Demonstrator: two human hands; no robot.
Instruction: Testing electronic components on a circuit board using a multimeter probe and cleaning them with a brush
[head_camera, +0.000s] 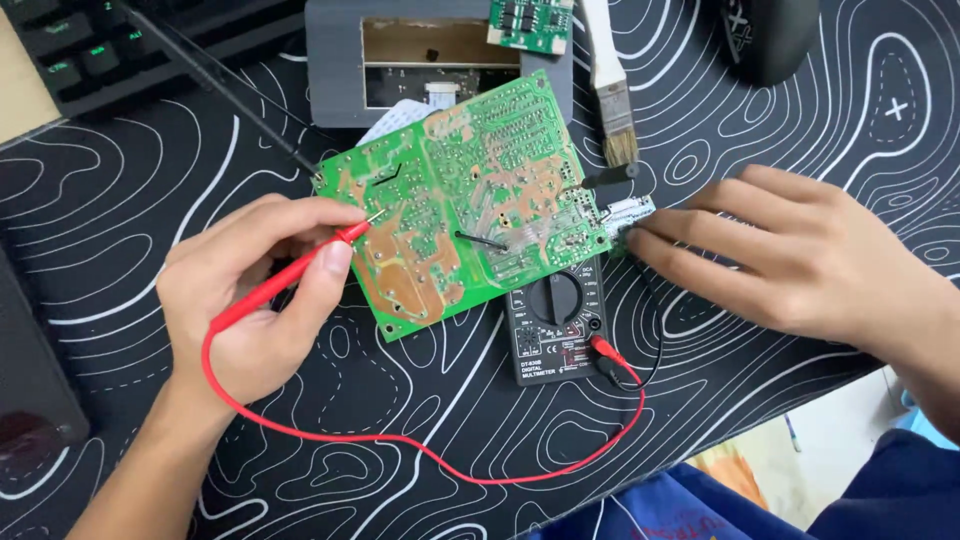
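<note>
Two bare hands are seen over a black tabletop (780, 120) patterned with white contour lines. At the centre of the frame a green circuit board (465, 200) lies tilted, solder side up, its lower right corner resting over a black multimeter (556, 322). The left hand (255, 290), at centre left, is closed on a red test probe (290, 272): thumb and forefinger are pinched together around its shaft, and its metal tip is set against the board near the left edge. A red lead (420, 448) is looped from the probe across the lower frame to the multimeter's sockets. The right hand (810, 255), at centre right, is laid flat with its fingers (680, 245) loosely spread; their tips are touching a small pale component at the board's right edge, just beside a black probe (612, 180). Whether anything is gripped there cannot be told. A paintbrush (610, 90), a grey frame (335, 60) and a keyboard (90, 50) are placed along the upper frame.
</note>
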